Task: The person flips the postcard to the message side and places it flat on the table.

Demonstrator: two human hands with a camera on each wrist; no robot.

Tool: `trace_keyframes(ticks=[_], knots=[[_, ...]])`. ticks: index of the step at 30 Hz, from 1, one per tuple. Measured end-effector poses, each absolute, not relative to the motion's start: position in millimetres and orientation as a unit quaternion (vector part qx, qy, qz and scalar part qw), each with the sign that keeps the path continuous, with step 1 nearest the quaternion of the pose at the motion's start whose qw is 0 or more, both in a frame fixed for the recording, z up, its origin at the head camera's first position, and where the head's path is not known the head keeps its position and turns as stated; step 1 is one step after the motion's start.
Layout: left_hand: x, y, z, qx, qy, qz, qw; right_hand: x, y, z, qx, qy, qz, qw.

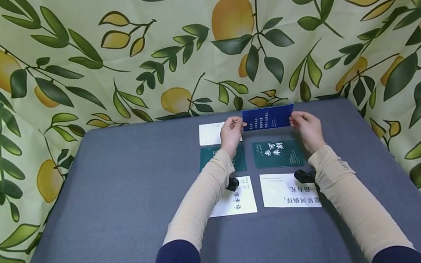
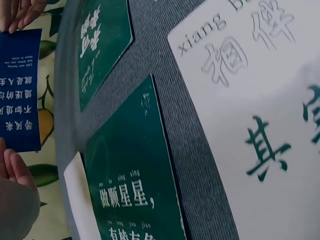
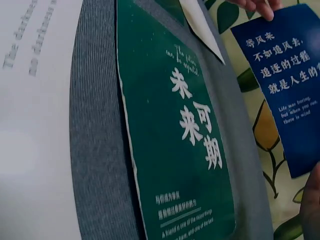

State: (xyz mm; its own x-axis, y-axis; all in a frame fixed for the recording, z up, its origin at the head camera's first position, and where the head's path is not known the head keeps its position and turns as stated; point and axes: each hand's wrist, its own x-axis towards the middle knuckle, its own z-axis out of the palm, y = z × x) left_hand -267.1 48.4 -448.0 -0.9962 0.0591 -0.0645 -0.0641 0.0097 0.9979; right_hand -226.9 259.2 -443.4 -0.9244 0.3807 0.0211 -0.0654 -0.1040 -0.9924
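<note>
A dark blue card (image 1: 268,118) with white writing is held up near the table's back edge. My left hand (image 1: 232,134) pinches its left end, and my right hand (image 1: 307,129) pinches the right end. In the right wrist view the blue card (image 3: 287,85) stands tilted, its printed side showing. Below it lies a green card (image 1: 278,153) with large white characters. A second green card (image 1: 243,158) is partly hidden behind my left hand and wrist; the left wrist view shows more of this green card (image 2: 127,165).
A white card (image 1: 209,134) lies at the back left of the group. Two more white cards, a left one (image 1: 236,204) and a right one (image 1: 288,190), lie nearer. They rest on a grey-blue table (image 1: 115,214). A leaf-patterned cloth (image 1: 177,38) hangs behind.
</note>
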Motion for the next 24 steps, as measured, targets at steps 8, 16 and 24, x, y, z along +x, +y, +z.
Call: trace_keyframes(ticks=[8, 16, 24], knots=[[-269, 45, -447, 0.01, 0.69, 0.721, 0.069, -222, 271, -439, -0.158, -0.643, 0.744, 0.089], [-267, 47, -445, 0.047, 0.73, 0.677, 0.089, -222, 281, -445, -0.169, -0.715, 0.675, 0.07], [-264, 57, -450, 0.093, 0.814, 0.567, 0.087, -225, 287, -463, -0.174, -0.812, 0.553, 0.064]])
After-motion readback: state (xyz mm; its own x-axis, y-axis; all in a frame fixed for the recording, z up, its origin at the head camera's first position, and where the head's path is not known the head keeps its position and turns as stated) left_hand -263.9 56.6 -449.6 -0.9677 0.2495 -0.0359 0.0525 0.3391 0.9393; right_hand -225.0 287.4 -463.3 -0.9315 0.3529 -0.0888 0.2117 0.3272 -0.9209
